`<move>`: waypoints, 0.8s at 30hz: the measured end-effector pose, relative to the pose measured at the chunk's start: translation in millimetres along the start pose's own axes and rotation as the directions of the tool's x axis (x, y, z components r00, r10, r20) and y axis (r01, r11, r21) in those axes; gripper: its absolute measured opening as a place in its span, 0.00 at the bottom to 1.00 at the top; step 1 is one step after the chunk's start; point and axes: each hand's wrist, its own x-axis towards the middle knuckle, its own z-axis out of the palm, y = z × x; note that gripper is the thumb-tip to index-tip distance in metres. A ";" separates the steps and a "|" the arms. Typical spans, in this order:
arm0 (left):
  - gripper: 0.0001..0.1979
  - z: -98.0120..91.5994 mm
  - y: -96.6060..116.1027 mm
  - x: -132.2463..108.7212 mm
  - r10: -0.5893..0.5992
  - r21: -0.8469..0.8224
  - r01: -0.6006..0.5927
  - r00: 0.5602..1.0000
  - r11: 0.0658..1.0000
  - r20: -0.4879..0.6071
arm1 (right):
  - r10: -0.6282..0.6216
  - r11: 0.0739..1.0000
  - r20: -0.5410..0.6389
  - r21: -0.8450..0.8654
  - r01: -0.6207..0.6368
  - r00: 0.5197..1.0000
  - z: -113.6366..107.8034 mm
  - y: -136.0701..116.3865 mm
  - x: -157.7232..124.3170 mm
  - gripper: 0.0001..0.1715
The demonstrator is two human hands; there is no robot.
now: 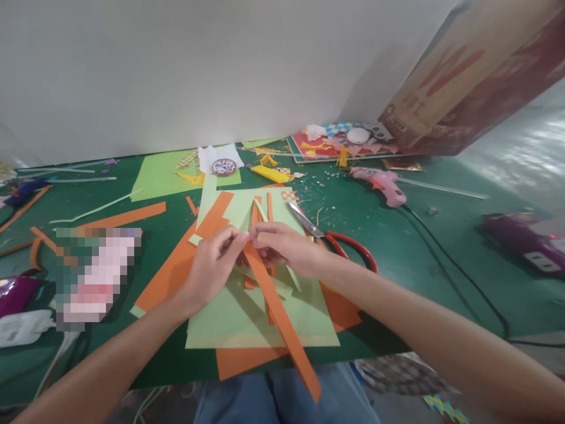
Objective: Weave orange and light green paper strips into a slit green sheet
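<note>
My left hand (216,259) and my right hand (282,247) meet over the middle of the work, fingertips pinched together. Between them an orange paper strip (282,312) is gripped near its upper end; its long tail slants down past the table's front edge. Pale green strips (260,209) and more orange strips cross beneath and beside my fingers, but how they join is hidden. Under everything lies a pale green paper sheet (309,330), with orange paper (172,271) beneath it. Red-handled scissors (335,235) rest just right of my right hand, blades pointing away.
A pink glue gun (379,182) lies at right, its cord trailing forward; a purple one (525,241) is farther right. Behind are a yellow cutter (271,173), tassels and a round patterned piece (224,167). A paper bag (477,82) stands back right. Left is a pixelated item (99,277).
</note>
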 end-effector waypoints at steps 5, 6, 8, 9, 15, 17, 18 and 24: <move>0.15 -2.2 2.6 -0.4 0.015 0.062 -0.010 0.997 0.998 -0.078 | 0.011 1.000 0.003 0.026 -0.011 1.000 2.2 2.1 -1.7 0.08; 0.15 -3.1 3.3 0.1 0.017 0.062 -0.011 0.996 0.998 -0.091 | 0.011 1.000 0.007 0.026 -0.012 1.000 2.0 2.2 -1.7 0.07; 0.15 -5.0 4.1 1.6 0.022 0.042 -0.017 0.993 0.999 -0.118 | 0.014 1.000 0.020 0.028 -0.014 1.000 1.7 2.1 -1.4 0.07; 0.14 -6.1 4.0 2.7 0.018 0.028 -0.014 0.991 1.000 -0.133 | 0.016 0.999 0.024 0.028 -0.016 1.000 1.6 1.9 -1.2 0.07; 0.14 -11.0 -3.8 10.6 -0.012 -0.116 -0.013 0.976 0.993 -0.216 | 0.005 1.000 0.045 0.019 -0.006 0.999 0.6 3.2 -1.8 0.08; 0.14 -10.6 -5.9 11.4 -0.018 -0.141 -0.016 0.971 0.990 -0.237 | 0.003 1.000 0.044 0.013 -0.004 0.999 0.7 3.5 -2.2 0.08; 0.14 -9.8 -6.4 11.2 -0.027 -0.158 -0.012 0.970 0.987 -0.240 | 0.006 1.000 0.038 0.010 -0.006 0.999 0.9 3.3 -2.4 0.08; 0.15 -1.7 -2.5 6.0 -0.078 -0.273 0.084 0.996 0.958 0.032 | -0.032 0.998 -0.036 0.045 0.034 0.999 1.9 1.3 -1.7 0.06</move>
